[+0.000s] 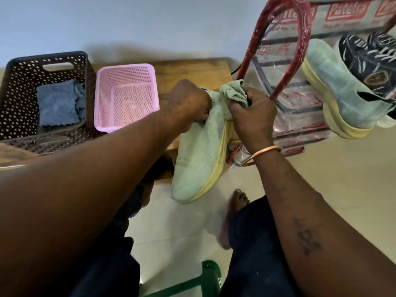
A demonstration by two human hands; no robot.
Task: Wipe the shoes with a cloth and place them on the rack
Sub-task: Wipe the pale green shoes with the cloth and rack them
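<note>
A pale green knit shoe (pixel 196 159) with a yellow sole hangs toe-down in the middle of the view. My left hand (pixel 189 103) grips it at the collar. My right hand (pixel 252 116) holds a light green cloth (pixel 233 93) bunched against the shoe's heel. On the red shoe rack (pixel 300 61), still wrapped in clear plastic, at the upper right lie the matching green shoe (pixel 334 88) and a black sneaker with white marks (pixel 368 61).
A dark brown perforated basket (pixel 17 86) with a folded blue cloth (pixel 59 103) and a pink basket (pixel 126 78) stand on a low wooden table (pixel 192 69) at the left. My bare foot (pixel 235 211) rests on the tiled floor. A green stool frame (pixel 205 277) shows below.
</note>
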